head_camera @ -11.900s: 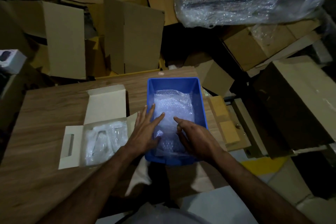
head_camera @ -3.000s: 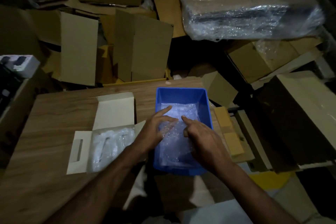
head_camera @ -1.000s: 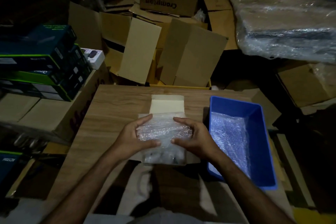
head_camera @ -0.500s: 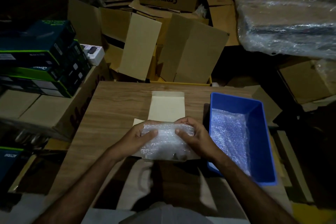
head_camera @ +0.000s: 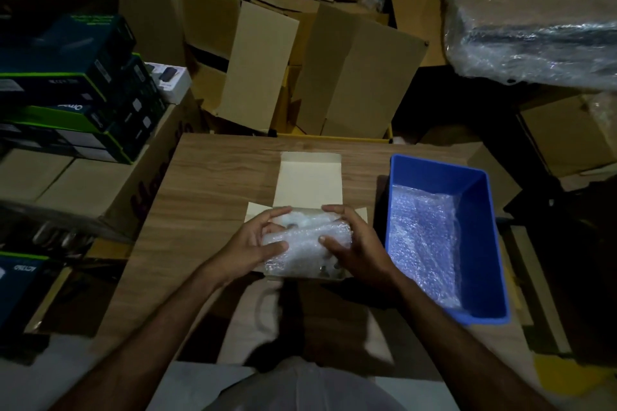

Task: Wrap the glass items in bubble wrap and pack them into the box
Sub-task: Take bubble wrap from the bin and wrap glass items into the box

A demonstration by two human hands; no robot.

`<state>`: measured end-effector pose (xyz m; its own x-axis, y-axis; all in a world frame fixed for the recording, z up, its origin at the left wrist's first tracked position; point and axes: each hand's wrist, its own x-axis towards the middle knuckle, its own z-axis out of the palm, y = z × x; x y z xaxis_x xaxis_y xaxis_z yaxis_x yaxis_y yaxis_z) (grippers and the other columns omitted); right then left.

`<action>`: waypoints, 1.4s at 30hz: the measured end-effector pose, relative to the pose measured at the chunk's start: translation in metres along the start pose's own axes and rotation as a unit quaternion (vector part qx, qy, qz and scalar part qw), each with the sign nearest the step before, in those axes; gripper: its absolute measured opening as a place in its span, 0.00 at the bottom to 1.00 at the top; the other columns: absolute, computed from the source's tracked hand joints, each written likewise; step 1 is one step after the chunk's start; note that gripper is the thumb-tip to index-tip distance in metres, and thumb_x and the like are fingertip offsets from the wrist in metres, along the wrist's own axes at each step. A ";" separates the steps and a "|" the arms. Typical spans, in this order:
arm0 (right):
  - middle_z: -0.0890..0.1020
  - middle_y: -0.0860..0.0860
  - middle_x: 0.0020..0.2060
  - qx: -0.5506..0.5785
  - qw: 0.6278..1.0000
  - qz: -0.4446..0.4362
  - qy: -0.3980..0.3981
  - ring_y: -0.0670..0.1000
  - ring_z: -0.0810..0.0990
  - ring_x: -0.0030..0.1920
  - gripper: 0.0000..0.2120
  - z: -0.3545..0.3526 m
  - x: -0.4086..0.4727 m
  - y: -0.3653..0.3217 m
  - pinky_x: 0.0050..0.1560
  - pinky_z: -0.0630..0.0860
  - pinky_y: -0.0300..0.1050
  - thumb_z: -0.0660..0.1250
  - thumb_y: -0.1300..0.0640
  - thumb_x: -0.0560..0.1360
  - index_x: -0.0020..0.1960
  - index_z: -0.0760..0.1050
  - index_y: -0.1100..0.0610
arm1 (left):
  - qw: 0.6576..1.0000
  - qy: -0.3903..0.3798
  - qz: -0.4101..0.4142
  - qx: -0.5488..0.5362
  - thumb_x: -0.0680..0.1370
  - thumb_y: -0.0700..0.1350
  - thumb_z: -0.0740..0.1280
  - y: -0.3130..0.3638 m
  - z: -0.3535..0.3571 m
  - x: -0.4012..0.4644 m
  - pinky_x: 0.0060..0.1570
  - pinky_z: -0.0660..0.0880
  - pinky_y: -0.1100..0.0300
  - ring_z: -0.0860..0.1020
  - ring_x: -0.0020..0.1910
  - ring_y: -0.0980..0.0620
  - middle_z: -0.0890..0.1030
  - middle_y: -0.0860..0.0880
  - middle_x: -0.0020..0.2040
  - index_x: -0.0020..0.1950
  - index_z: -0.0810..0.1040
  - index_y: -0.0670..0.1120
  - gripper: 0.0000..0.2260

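Observation:
A bubble-wrapped bundle (head_camera: pixel 305 245) fills the small white cardboard box (head_camera: pixel 309 178), whose lid stands open toward the far side of the wooden table (head_camera: pixel 213 187). My left hand (head_camera: pixel 257 242) grips the bundle's left side and my right hand (head_camera: pixel 355 243) grips its right side, fingers curled over the top. What the wrap holds is hidden, apart from dark spots near its front edge. To the right sits a blue plastic bin (head_camera: pixel 480 230) with a loose sheet of bubble wrap (head_camera: pixel 425 237) lying inside.
Stacked dark retail boxes (head_camera: pixel 76 90) rest on cartons left of the table. Open brown cartons (head_camera: pixel 340 70) crowd the far edge. A plastic-wrapped bulky item (head_camera: pixel 534 17) lies at the upper right. More cardboard covers the floor to the right.
Both hands left the blue bin and went to the bundle in the white box. Over the last second they pressed it lower into the box, fingers closing over its top.

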<state>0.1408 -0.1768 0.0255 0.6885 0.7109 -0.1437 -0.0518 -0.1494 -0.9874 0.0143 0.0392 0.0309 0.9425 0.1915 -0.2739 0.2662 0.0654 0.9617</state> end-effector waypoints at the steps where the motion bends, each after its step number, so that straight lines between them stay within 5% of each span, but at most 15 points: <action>1: 0.84 0.55 0.46 -0.014 1.000 -0.010 -0.008 0.58 0.86 0.42 0.14 0.001 0.001 0.001 0.33 0.82 0.46 0.70 0.60 0.79 0.62 0.77 0.48 | 0.999 0.002 0.020 0.039 0.78 0.34 0.71 -0.002 -0.001 0.001 0.51 0.80 0.51 0.81 0.54 0.45 0.78 0.34 0.56 0.72 0.73 0.48 0.24; 5: 0.84 0.52 0.52 -0.099 0.989 -0.107 0.021 0.51 0.84 0.53 0.09 0.002 0.009 0.023 0.52 0.82 0.48 0.73 0.68 0.75 0.51 0.85 0.58 | 0.980 0.017 0.065 0.186 0.78 0.35 0.71 -0.017 -0.001 0.008 0.58 0.77 0.56 0.79 0.58 0.53 0.80 0.48 0.55 0.56 0.83 0.51 0.12; 7: 0.81 0.50 0.59 -0.089 0.993 -0.077 0.021 0.46 0.80 0.61 0.12 0.001 0.010 0.032 0.60 0.79 0.45 0.77 0.68 0.69 0.50 0.86 0.57 | 0.984 0.035 0.045 0.170 0.75 0.34 0.73 -0.022 -0.003 0.009 0.62 0.76 0.58 0.79 0.59 0.52 0.79 0.45 0.56 0.54 0.86 0.50 0.13; 10: 0.77 0.50 0.62 -0.082 0.996 -0.009 0.022 0.45 0.79 0.62 0.11 0.002 0.010 0.044 0.58 0.80 0.42 0.80 0.64 0.69 0.51 0.86 0.58 | 0.986 0.038 0.025 0.160 0.76 0.33 0.72 -0.026 -0.005 0.011 0.63 0.73 0.63 0.78 0.59 0.56 0.79 0.44 0.57 0.53 0.87 0.48 0.12; 13: 0.80 0.50 0.54 -0.067 0.997 0.014 0.021 0.49 0.83 0.53 0.08 0.005 0.010 0.051 0.51 0.81 0.43 0.74 0.63 0.75 0.54 0.84 0.59 | 0.972 0.029 0.057 0.228 0.76 0.33 0.71 -0.035 -0.007 0.018 0.63 0.73 0.63 0.78 0.60 0.59 0.80 0.48 0.57 0.52 0.87 0.47 0.11; 16: 0.83 0.49 0.52 -0.196 0.980 -0.016 -0.020 0.47 0.83 0.51 0.11 0.007 0.012 0.057 0.52 0.80 0.44 0.72 0.59 0.75 0.54 0.80 0.45 | 0.952 0.019 0.055 0.300 0.75 0.36 0.72 -0.044 -0.006 0.022 0.53 0.78 0.64 0.80 0.56 0.60 0.83 0.54 0.55 0.58 0.83 0.49 0.14; 18: 0.83 0.45 0.51 -0.298 0.953 -0.022 -0.056 0.44 0.81 0.50 0.13 0.008 0.013 0.055 0.50 0.78 0.39 0.72 0.57 0.73 0.56 0.79 0.47 | 0.939 0.004 0.033 0.342 0.75 0.38 0.72 -0.046 -0.005 0.021 0.46 0.76 0.70 0.79 0.53 0.62 0.82 0.55 0.55 0.61 0.81 0.50 0.15; 25: 0.86 0.49 0.48 -0.438 0.886 -0.023 -0.150 0.49 0.82 0.49 0.09 0.002 0.022 0.059 0.48 0.70 0.34 0.79 0.56 0.68 0.48 0.86 0.51 | 0.860 -0.040 0.051 0.506 0.69 0.45 0.76 -0.047 -0.003 0.027 0.49 0.73 0.60 0.76 0.50 0.56 0.79 0.57 0.49 0.48 0.80 0.54 0.10; 30: 0.88 0.53 0.48 -0.466 0.854 -0.010 -0.229 0.52 0.86 0.48 0.07 0.001 0.035 0.055 0.48 0.63 0.27 0.75 0.60 0.72 0.50 0.87 0.57 | 0.867 -0.099 0.004 0.487 0.74 0.43 0.75 -0.049 -0.009 0.031 0.51 0.77 0.59 0.80 0.51 0.55 0.83 0.53 0.50 0.49 0.85 0.50 0.06; 34: 0.86 0.50 0.49 -0.513 0.841 -0.017 -0.170 0.53 0.85 0.50 0.05 0.008 0.035 0.056 0.46 0.67 0.35 0.74 0.56 0.72 0.48 0.85 0.53 | 0.858 -0.105 -0.004 0.503 0.73 0.41 0.74 -0.042 -0.009 0.040 0.47 0.80 0.56 0.83 0.46 0.55 0.86 0.53 0.47 0.48 0.85 0.50 0.06; 37: 0.83 0.51 0.52 -0.521 0.844 0.010 -0.130 0.54 0.82 0.52 0.15 0.014 0.035 0.055 0.44 0.72 0.42 0.77 0.56 0.69 0.53 0.79 0.53 | 0.853 -0.084 -0.012 0.515 0.66 0.39 0.78 -0.046 -0.006 0.047 0.40 0.78 0.54 0.81 0.43 0.50 0.81 0.52 0.44 0.46 0.79 0.50 0.13; 42: 0.68 0.61 0.68 -0.560 0.825 0.012 -0.071 0.63 0.74 0.61 0.44 0.022 0.027 0.048 0.46 0.77 0.52 0.83 0.55 0.60 0.71 0.68 0.58 | 0.826 -0.039 0.070 0.558 0.60 0.47 0.83 -0.046 -0.003 0.052 0.46 0.73 0.54 0.72 0.53 0.50 0.70 0.49 0.60 0.67 0.69 0.50 0.39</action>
<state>0.1410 -0.1500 -0.0273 0.6005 0.7606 -0.2466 0.6926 -0.6489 -0.3150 0.0506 0.0492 -0.0281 0.9786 0.0545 -0.1985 0.1330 -0.9034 0.4076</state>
